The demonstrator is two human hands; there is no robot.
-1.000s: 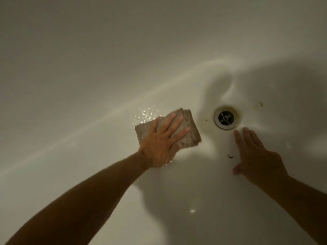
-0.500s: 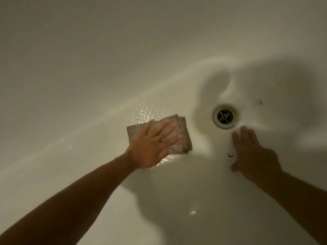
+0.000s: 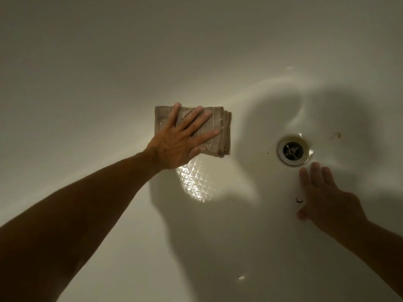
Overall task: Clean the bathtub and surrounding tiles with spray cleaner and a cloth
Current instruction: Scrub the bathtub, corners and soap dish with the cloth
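Left hand (image 3: 174, 142), fingers spread flat, presses the folded cloth (image 3: 218, 131) on the tub (image 3: 87, 73) floor. Right hand (image 3: 327, 201), open, braces just below the drain (image 3: 293, 151). Advise firm, overlapping strokes toward the stain (image 3: 337, 134) beyond the drain.

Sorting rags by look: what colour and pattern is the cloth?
Beige-brown cloth with thin pale stripes, folded; head view shows it.

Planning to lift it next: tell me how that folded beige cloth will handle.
The folded cloth probably goes floppy: its stacked layers show loose edges. It likely slides easily, since the bathtub glistens wet beside it. The left hand presses it with flat fingers, so it looks light.
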